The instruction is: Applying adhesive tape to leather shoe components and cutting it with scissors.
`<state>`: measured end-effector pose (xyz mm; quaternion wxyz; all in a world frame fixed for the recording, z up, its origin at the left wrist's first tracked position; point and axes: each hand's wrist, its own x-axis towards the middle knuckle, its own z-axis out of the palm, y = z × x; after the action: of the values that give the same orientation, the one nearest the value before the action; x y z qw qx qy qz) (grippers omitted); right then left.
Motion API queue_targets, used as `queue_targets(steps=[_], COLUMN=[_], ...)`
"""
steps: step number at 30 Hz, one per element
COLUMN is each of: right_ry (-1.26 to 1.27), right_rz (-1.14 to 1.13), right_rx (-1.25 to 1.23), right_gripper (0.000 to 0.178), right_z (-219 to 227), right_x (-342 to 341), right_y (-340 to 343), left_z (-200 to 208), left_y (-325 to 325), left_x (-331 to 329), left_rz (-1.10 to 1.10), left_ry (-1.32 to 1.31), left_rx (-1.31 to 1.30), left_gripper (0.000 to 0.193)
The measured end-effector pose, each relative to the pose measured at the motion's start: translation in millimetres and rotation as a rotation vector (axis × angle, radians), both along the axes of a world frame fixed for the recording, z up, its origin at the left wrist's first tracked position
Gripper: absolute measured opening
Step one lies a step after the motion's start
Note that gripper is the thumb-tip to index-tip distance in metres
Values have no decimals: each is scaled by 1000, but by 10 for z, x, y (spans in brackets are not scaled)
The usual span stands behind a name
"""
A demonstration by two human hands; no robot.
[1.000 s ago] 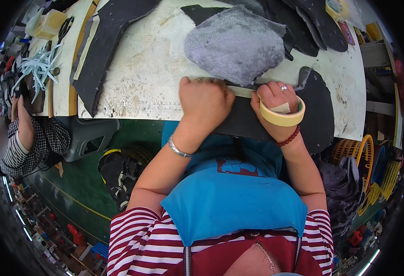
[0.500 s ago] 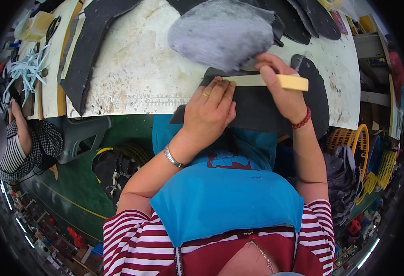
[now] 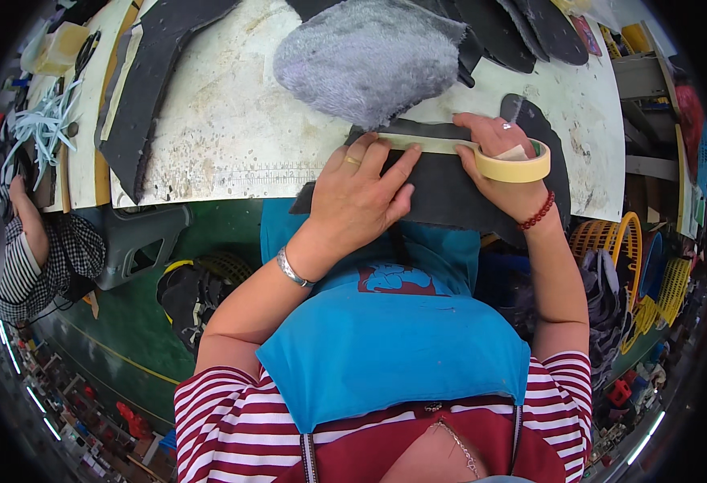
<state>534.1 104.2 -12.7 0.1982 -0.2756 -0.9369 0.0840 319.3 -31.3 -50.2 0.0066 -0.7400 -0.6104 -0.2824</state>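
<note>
A dark foam-like sheet (image 3: 450, 183) lies at the near edge of the table, partly overhanging it. Along its upper edge runs a strip of pale masking tape (image 3: 440, 146), still joined to the roll of masking tape (image 3: 516, 171). My left hand (image 3: 360, 193) rests on the strip's left part, fingers stretched out and index finger apart, pressing it down. My right hand (image 3: 508, 193) holds the roll at the sheet's right side, fingers reaching through its ring. Just beyond, a grey furry piece (image 3: 370, 60) lies on the table.
More dark cut pieces lie on the white table (image 3: 208, 121): a long angled piece (image 3: 156, 88) at left, several rounded ones (image 3: 498, 32) at far right. Below the right edge are yellow baskets (image 3: 631, 249). A person (image 3: 31, 249) sits at far left beside a grey stool (image 3: 140, 241).
The tape roll has turned in my right hand, so its ring opening now shows, with fingers through it. My left index finger has spread away from the others.
</note>
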Motion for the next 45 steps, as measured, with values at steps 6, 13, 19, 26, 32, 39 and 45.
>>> queue_targets(steps=[6,13,19,26,32,39,45], right_ry=[-83,-1,51,1149,205,59,8], right_rz=[-52,-205,-208,-238,-107,-73,-47], right_rx=[95,97,41,-1147,-30,-17,14], right_gripper=[47,59,58,41,28,13,18], right_z=[31,-93,-142,-156,6,82,29], right_x=[-91,-312,-277,-172,286,435,404], right_y=[-116,-347,-344,-304,-90,-31,-35], left_z=[123,246,5,-103,-123,-79,-10], left_y=[72,308,163,125,116,132,141], left_x=[-143,-320,290,276,264,300,329], left_rz=[-89,11,-135,-129,-117,-93,-97], left_ry=[53,278,-144,-106,-88,-19,89], left_rx=[-69,-14,26,56,61,49,-13], left_gripper=[54,38,50,54,54,61,69])
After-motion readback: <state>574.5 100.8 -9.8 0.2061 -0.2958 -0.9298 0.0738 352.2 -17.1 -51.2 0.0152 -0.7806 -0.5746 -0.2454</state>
